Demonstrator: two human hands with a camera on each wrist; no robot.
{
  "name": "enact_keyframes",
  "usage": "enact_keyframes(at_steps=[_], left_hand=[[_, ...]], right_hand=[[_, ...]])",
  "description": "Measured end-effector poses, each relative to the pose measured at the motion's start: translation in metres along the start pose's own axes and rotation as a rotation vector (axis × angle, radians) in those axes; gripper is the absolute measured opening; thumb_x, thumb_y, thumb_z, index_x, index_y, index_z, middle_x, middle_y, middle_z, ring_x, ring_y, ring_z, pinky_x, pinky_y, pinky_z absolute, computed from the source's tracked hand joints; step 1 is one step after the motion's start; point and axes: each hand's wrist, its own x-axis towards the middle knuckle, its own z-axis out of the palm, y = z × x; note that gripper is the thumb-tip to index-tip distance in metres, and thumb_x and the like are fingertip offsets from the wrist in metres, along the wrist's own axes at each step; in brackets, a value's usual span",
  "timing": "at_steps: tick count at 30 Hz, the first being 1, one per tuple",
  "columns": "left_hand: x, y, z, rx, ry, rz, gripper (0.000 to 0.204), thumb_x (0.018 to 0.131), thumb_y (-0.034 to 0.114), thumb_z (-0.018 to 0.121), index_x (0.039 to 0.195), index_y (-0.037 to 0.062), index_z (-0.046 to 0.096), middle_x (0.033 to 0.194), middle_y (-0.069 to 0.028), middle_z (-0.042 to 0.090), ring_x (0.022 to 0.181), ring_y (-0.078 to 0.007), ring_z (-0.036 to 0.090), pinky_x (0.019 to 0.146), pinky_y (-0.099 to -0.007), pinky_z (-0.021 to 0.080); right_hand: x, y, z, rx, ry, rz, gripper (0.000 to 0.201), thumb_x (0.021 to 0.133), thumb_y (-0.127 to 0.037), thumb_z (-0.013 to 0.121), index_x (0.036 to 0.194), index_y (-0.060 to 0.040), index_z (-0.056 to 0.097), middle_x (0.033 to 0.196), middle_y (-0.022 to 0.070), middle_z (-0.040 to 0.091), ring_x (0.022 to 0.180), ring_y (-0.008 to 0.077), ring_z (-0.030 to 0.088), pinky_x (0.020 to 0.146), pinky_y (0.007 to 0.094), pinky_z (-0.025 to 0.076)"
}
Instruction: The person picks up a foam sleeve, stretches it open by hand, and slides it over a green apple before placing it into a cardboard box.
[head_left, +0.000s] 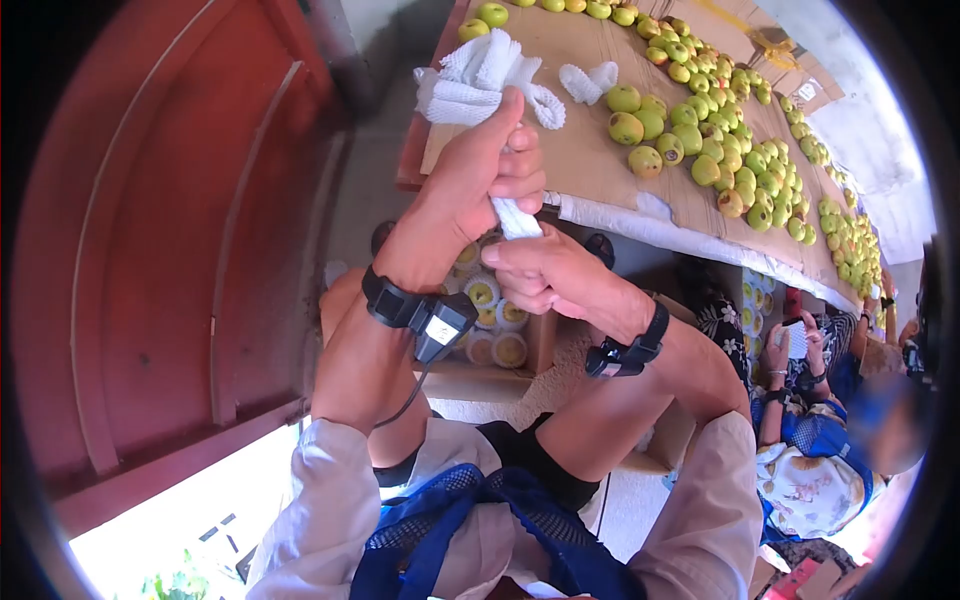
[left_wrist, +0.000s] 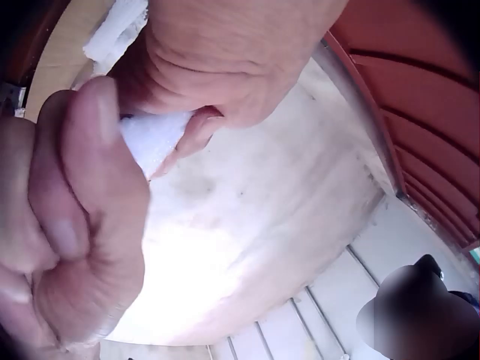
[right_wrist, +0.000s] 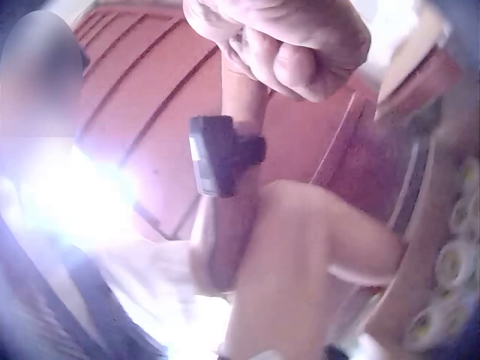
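Two-handed, grips a twisted bunch of white foam netting [head_left: 475, 82] at the near corner of the bench [head_left: 575, 150], with the fingers of the left hand [head_left: 492, 165] curled closed round it and those of the right hand [head_left: 555, 270] pinching its tail just below. Could tear the netting by pulling too hard between the two holds, or shed pieces toward the carton [head_left: 541, 345] of wrapped fruit [head_left: 483, 293] by easing the left. Risks nudging green fruit [head_left: 731, 160] by swinging wide.
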Motion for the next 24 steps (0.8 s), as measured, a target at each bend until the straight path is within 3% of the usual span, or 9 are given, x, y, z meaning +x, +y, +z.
enact_keyframes(at_steps=[3, 6, 9, 12, 15, 20, 23, 24], left_hand=[[0.007, 0.001, -0.002, 0.015, 0.169, 0.086, 0.046, 0.102, 0.053, 0.058, 0.077, 0.0155, 0.048, 0.057, 0.0078, 0.032, 0.048, -0.0064, 0.036, 0.051, -0.0275, 0.038], [0.017, 0.004, -0.008, 0.046, 0.305, 0.196, 0.047, 0.101, 0.054, 0.058, 0.081, 0.0132, 0.049, 0.061, 0.005, 0.039, 0.053, -0.011, 0.043, 0.055, -0.0306, 0.043], [0.016, 0.007, -0.018, 0.222, 0.273, 0.309, 0.051, 0.098, 0.056, 0.062, 0.101, 0.0046, 0.057, 0.074, -0.0019, 0.057, 0.07, -0.0187, 0.06, 0.066, -0.0366, 0.053], [0.006, 0.006, -0.01, 0.337, 0.3, 0.37, 0.07, 0.094, 0.055, 0.068, 0.128, -0.0044, 0.053, 0.095, -0.0117, 0.068, 0.09, -0.0254, 0.069, 0.08, -0.0416, 0.057], [0.006, 0.004, -0.018, 0.37, 0.188, 0.426, 0.081, 0.092, 0.045, 0.075, 0.142, -0.0081, 0.042, 0.111, -0.017, 0.069, 0.103, -0.0271, 0.07, 0.087, -0.0412, 0.056], [0.003, 0.003, -0.023, 0.608, 0.284, 0.426, 0.056, 0.09, 0.025, 0.077, 0.133, -0.004, 0.055, 0.105, -0.0115, 0.069, 0.092, -0.0196, 0.069, 0.081, -0.0348, 0.055], [0.002, 0.005, -0.027, 0.524, 0.429, 0.41, 0.036, 0.089, 0.019, 0.078, 0.116, 0.0003, 0.064, 0.09, -0.0044, 0.064, 0.078, -0.0144, 0.064, 0.073, -0.0316, 0.053], [0.0, 0.008, -0.028, 0.476, 0.488, 0.406, 0.029, 0.089, 0.017, 0.078, 0.11, 0.002, 0.066, 0.083, -0.0017, 0.062, 0.073, -0.0128, 0.061, 0.07, -0.0308, 0.052]], right_hand=[[0.009, -0.01, 0.005, -0.232, 0.179, -0.058, 0.033, 0.093, -0.016, 0.067, 0.067, -0.0137, 0.046, 0.054, -0.004, 0.042, 0.041, 0.0069, 0.034, 0.04, 0.0261, 0.022], [0.03, -0.024, -0.004, -0.354, 0.296, -0.044, 0.028, 0.088, -0.015, 0.067, 0.069, -0.0141, 0.048, 0.055, -0.0051, 0.041, 0.044, 0.0056, 0.035, 0.041, 0.0257, 0.022], [0.042, -0.03, -0.005, -0.435, 0.367, -0.079, 0.021, 0.084, -0.015, 0.068, 0.073, -0.0137, 0.05, 0.058, -0.0057, 0.042, 0.046, 0.0041, 0.035, 0.042, 0.0234, 0.021], [0.046, -0.039, -0.004, -0.439, 0.381, -0.133, 0.019, 0.084, -0.015, 0.069, 0.077, -0.0128, 0.052, 0.06, -0.0057, 0.044, 0.047, 0.003, 0.035, 0.042, 0.0222, 0.021], [0.048, -0.045, -0.003, -0.446, 0.368, -0.163, 0.018, 0.084, -0.017, 0.071, 0.081, -0.0113, 0.054, 0.062, -0.0058, 0.045, 0.048, 0.0023, 0.036, 0.043, 0.0218, 0.022], [0.063, -0.038, 0.003, -0.63, 0.43, -0.26, 0.02, 0.084, -0.018, 0.074, 0.093, -0.0077, 0.06, 0.071, -0.0034, 0.053, 0.053, 0.0043, 0.044, 0.043, 0.0222, 0.029], [0.075, -0.031, -0.008, -0.823, 0.191, -0.252, 0.027, 0.083, -0.017, 0.074, 0.104, -0.0041, 0.063, 0.082, -0.0012, 0.06, 0.063, 0.0097, 0.053, 0.053, 0.0238, 0.043], [0.077, -0.027, -0.013, -0.876, 0.165, -0.332, 0.032, 0.082, -0.017, 0.075, 0.108, -0.0031, 0.063, 0.086, -0.0001, 0.061, 0.067, 0.0115, 0.055, 0.058, 0.0262, 0.046]])
